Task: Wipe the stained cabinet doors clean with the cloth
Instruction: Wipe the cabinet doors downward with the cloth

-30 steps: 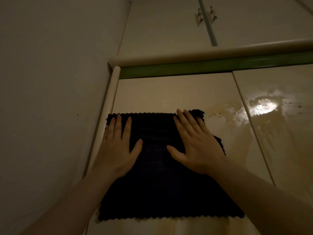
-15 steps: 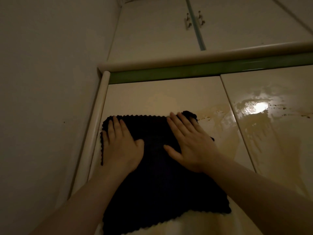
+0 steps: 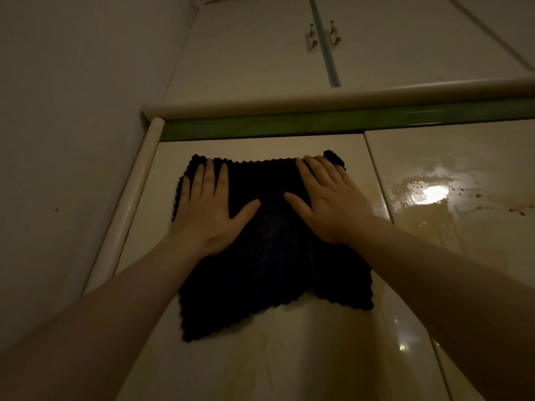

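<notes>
A dark blue cloth (image 3: 272, 256) with a scalloped edge lies flat against the glossy cream left cabinet door (image 3: 260, 357), near the door's top. My left hand (image 3: 208, 209) presses on the cloth's upper left part with its fingers spread. My right hand (image 3: 327, 201) presses on the upper right part, its fingertips at the cloth's top corner. The cloth's lower edge hangs loose and is notched in the middle. A wet brown stain (image 3: 428, 221) with dark specks spreads over the right cabinet door (image 3: 463, 270). A fainter brown trace sits just right of my right hand.
A plain wall (image 3: 72, 140) stands close on the left, beside a rounded cream post (image 3: 130, 212). A green strip (image 3: 289, 125) and a rounded cream rail (image 3: 318, 101) run above the doors. Higher up are upper cabinet doors with two small handles (image 3: 322, 37).
Both hands have slid the cloth up the left door toward the green strip. The cloth is bunched narrower, and the brown smear near the door's top now lies under it.
</notes>
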`<state>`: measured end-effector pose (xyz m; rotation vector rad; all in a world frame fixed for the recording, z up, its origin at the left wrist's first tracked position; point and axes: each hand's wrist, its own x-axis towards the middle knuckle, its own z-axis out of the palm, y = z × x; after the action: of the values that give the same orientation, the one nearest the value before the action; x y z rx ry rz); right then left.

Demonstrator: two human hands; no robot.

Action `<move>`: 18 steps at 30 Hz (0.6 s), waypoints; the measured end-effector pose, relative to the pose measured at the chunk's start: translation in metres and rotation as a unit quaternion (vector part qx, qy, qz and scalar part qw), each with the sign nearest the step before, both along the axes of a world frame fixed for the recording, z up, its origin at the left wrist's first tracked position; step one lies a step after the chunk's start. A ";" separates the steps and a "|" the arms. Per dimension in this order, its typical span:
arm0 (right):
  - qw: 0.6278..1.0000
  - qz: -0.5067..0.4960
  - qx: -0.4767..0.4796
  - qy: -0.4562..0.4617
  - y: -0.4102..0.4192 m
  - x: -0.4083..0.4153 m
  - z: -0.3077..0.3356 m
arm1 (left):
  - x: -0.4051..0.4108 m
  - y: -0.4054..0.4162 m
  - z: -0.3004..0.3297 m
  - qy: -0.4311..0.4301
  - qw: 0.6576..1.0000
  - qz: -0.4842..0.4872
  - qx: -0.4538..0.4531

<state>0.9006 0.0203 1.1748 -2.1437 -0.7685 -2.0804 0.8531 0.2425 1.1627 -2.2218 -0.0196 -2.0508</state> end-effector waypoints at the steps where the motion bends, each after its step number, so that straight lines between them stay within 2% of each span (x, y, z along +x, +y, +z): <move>1: 1.000 0.012 -0.008 -0.005 -0.002 0.001 -0.002 | 0.001 0.000 -0.002 -0.004 1.000 0.002 -0.006; 5: 0.998 0.034 -0.046 -0.031 -0.014 0.006 -0.018 | 0.004 -0.016 -0.019 -0.014 0.997 0.007 -0.074; 9: 0.997 0.025 -0.072 -0.012 -0.025 0.006 -0.038 | 0.009 -0.038 -0.048 -0.006 0.993 -0.010 -0.121; 18: 0.999 -0.010 -0.038 0.019 -0.080 0.012 -0.077 | 0.014 -0.099 -0.098 0.007 0.994 -0.020 -0.110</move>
<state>0.9123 -0.0598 1.0976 -2.2328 -0.8384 -2.0458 0.8674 0.1434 1.0642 -2.3801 -0.2122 -2.1469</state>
